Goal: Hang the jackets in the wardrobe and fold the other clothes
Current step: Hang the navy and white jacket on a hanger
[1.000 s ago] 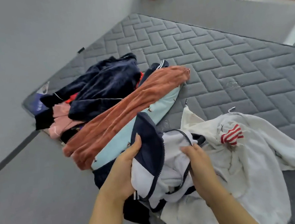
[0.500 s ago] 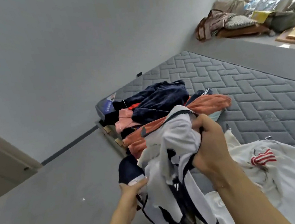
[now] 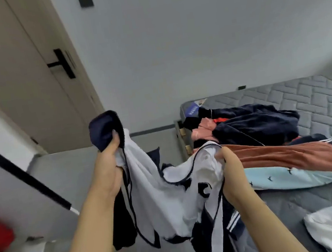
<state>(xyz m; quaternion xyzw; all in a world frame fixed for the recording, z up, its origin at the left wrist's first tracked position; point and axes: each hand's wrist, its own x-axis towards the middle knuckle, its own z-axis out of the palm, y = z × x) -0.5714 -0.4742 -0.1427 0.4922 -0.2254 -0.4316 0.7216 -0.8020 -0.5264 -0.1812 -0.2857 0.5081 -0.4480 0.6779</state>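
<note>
Two grips, left hand (image 3: pixel 108 172) | right hand (image 3: pixel 231 167), clench jacket (image 3: pixel 159 191) | hem cut off below.

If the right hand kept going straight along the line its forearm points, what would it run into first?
Most likely the rust-orange garment on the mattress. The right hand, gripping the white and navy jacket, points up and slightly left toward the clothes pile, with the dark navy garment behind. Depth is unclear from one view.
</note>
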